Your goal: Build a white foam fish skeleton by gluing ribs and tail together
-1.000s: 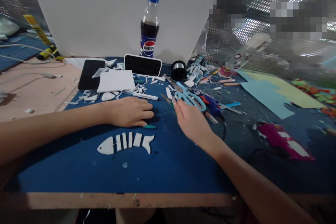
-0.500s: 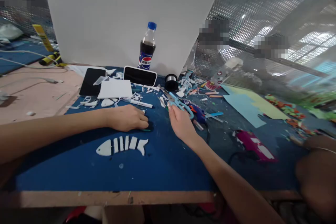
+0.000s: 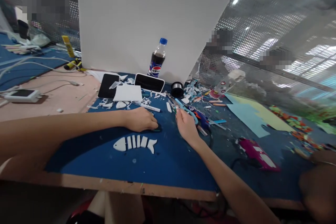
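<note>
On the blue mat (image 3: 168, 168) lies a white fish shape in separate pieces: a head (image 3: 120, 144) with an eye hole, several narrow body strips (image 3: 135, 141) and a forked tail (image 3: 152, 145). Just above it rests my left hand (image 3: 141, 119), fingers curled under. A small dark thing with a teal edge (image 3: 157, 128) shows by its knuckles; whether it is gripped is hidden. My right hand (image 3: 187, 126) is closed in a pinch beside light-blue-handled scissors (image 3: 193, 114). A bit of green shows at its fingertips, too small to name.
Behind my hands are a white marker (image 3: 150, 107), a white foam block (image 3: 127, 93), two dark-screened devices, a wire spool (image 3: 177, 90) and a cola bottle (image 3: 157, 59). White scraps lie around. Rightward are coloured sheets (image 3: 246, 115), a magenta object (image 3: 258, 154) and another person's arm (image 3: 319, 182).
The view has swung left, so the table things appear farther right. Both hands keep nearly the same places beside the fish pieces and the scissors.
</note>
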The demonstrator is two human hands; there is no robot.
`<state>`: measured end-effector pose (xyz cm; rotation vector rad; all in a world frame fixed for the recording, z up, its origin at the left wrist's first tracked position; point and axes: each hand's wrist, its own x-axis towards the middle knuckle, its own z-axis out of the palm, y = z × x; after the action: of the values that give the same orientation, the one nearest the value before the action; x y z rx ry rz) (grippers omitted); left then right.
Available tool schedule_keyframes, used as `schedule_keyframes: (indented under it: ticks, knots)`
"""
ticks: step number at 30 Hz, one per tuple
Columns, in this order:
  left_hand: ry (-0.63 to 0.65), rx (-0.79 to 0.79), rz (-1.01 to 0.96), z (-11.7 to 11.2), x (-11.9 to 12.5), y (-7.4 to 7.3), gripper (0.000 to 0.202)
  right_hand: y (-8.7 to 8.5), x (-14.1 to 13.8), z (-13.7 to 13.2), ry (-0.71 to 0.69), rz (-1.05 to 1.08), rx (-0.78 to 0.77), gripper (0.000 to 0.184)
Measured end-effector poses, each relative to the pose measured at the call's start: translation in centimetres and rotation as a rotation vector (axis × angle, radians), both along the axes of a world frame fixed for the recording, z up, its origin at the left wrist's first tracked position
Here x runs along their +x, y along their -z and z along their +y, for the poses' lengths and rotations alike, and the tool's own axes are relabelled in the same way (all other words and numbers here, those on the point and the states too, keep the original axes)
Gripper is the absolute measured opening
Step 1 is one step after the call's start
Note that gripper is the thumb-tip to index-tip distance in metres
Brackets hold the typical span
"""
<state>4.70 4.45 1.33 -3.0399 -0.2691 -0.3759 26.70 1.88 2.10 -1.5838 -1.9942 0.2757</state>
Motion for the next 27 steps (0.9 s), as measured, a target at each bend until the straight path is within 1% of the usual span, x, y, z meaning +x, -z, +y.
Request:
schedule_keyframes:
  ticks: [9, 14, 20, 27]
  knots:
    - [-0.021, -0.02, -0.032, 0.1, 0.1, 0.2, 0.017, 0.4, -0.2, 0.4, -0.002, 0.04, -0.021, 0.041]
    - [-0.032, -0.046, -0.029, 0.2, 0.1, 0.2, 0.019, 0.3, -0.4, 0.3, 0.0, 0.082, -0.061, 0.042]
    - [-0.013, -0.083, -0.024, 0.8, 0.1, 0.7, 0.013, 0.3, -0.6, 0.3, 0.007, 0.15, -0.09, 0.045]
    - [0.011, -0.113, -0.036, 1.2, 0.3, 1.0, 0.01, 0.6, -0.7, 0.4, 0.015, 0.244, -0.162, 0.046]
